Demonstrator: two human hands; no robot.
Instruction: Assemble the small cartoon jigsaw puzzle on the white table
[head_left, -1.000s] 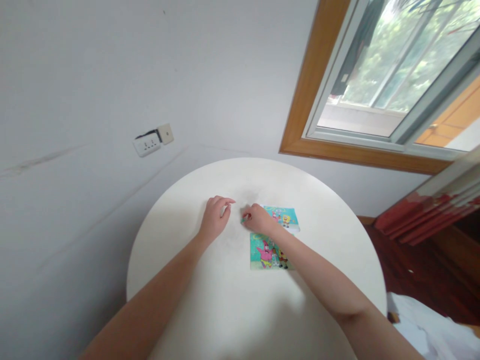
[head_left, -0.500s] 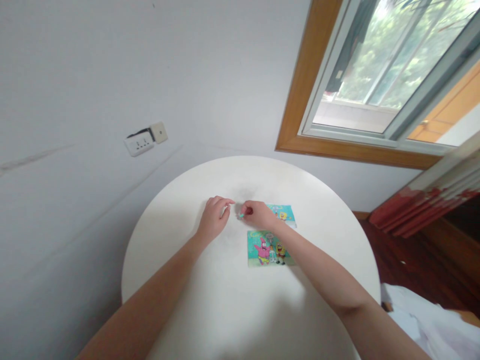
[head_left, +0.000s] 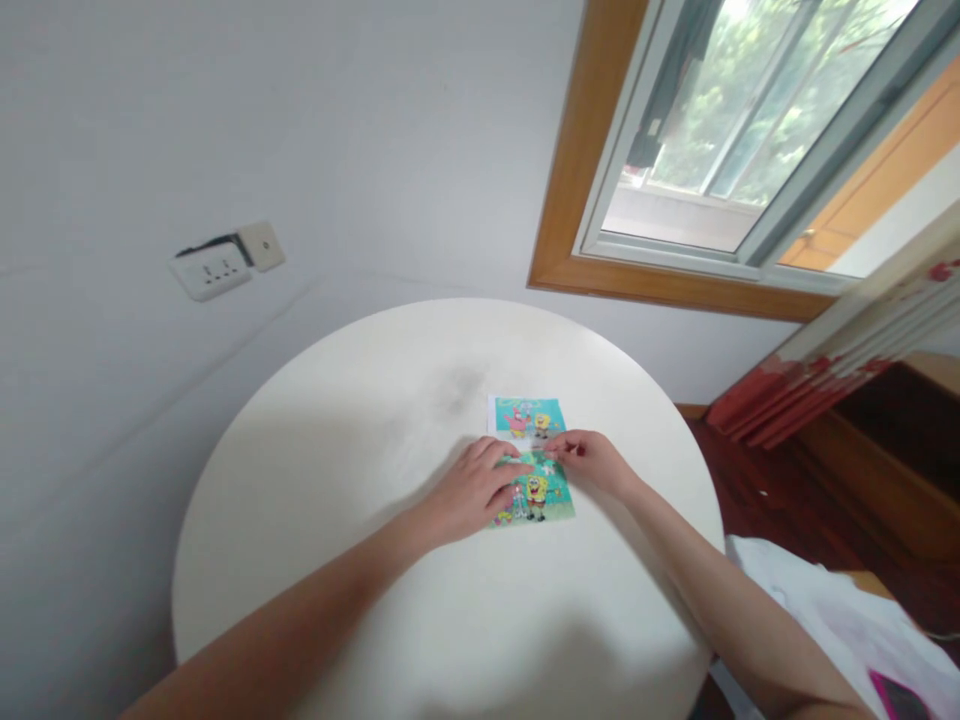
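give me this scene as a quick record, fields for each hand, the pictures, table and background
left hand: spread over the left part of the near picture
right hand: at the near picture's upper right, fingertips close together; anything held is too small to tell
near picture: flat, yellow cartoon figure visible, partly covered by the left hand
far picture: just beyond the near one, pink and yellow figures
table: white, rounded
background: wall socket at left, window and curtain at right
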